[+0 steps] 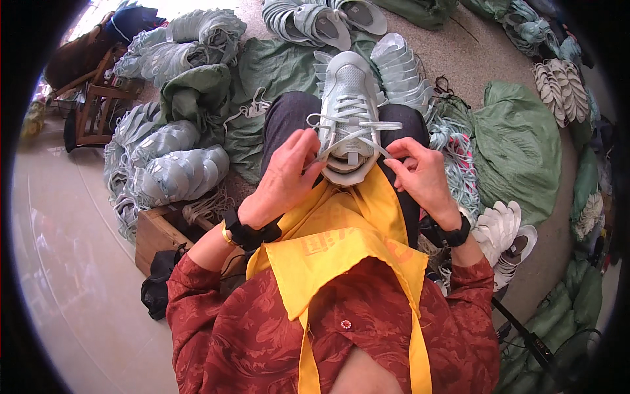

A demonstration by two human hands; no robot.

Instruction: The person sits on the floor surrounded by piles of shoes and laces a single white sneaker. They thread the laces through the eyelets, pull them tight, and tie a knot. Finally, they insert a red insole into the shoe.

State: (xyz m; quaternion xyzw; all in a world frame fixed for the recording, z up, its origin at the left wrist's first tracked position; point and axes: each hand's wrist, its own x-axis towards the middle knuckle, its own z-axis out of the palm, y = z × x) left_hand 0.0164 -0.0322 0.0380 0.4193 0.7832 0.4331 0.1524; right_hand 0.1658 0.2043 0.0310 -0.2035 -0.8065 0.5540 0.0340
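A pale grey-green sneaker upper (pixel 352 77) rests between my knees, toe pointing away and heel opening toward me. Its matching shoelace (pixel 354 123) zigzags up the front, with loops standing out to both sides near the ankle opening. On the left of that opening, my left hand (pixel 287 176) is closed, thumb and forefinger pinching one stretch of lace. Across from it, my right hand (pixel 421 176) pinches the other stretch of lace between thumb and fingertips. A yellow apron (pixel 341 262) covers my lap below the upper.
Stacked pale uppers (pixel 180 172) lie to the left, beside a wooden box (pixel 157 240). More nested uppers (pixel 400 69) lie beyond my knees. A green sack (pixel 515 148) and a bundle of laces (pixel 459 164) are to the right. White uppers (pixel 502 230) sit near my right elbow.
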